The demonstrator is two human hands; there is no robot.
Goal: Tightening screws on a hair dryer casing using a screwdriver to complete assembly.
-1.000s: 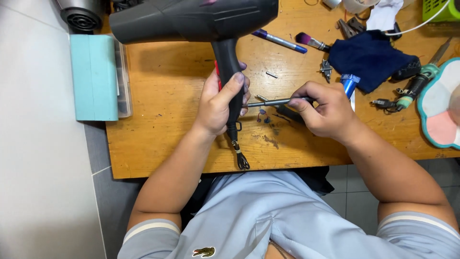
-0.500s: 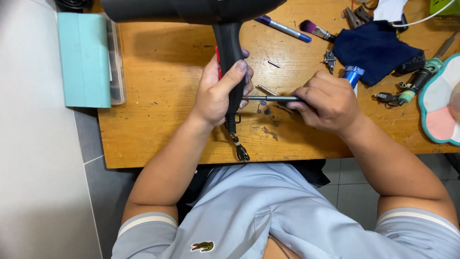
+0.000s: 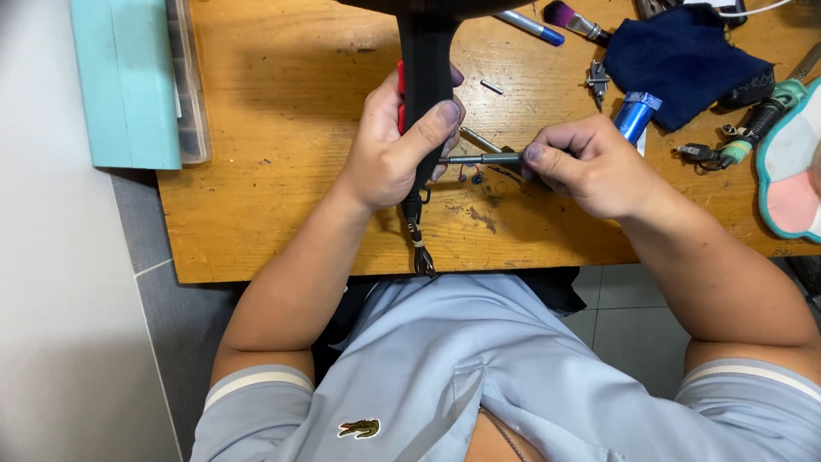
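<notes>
Left hand [image 3: 389, 145] is clamping the dryer handle [image 3: 425, 77], right hand [image 3: 590, 162] is pinching the screwdriver [image 3: 479, 158]; tip could be slipping off, jabbing the thumb.

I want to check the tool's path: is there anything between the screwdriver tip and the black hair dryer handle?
Nothing visible stands between them. The right hand holds the screwdriver level, and its tip already meets the side of the hair dryer handle, just beside the left hand thumb that grips the handle. The exact contact point is partly hidden by the fingers.
</notes>
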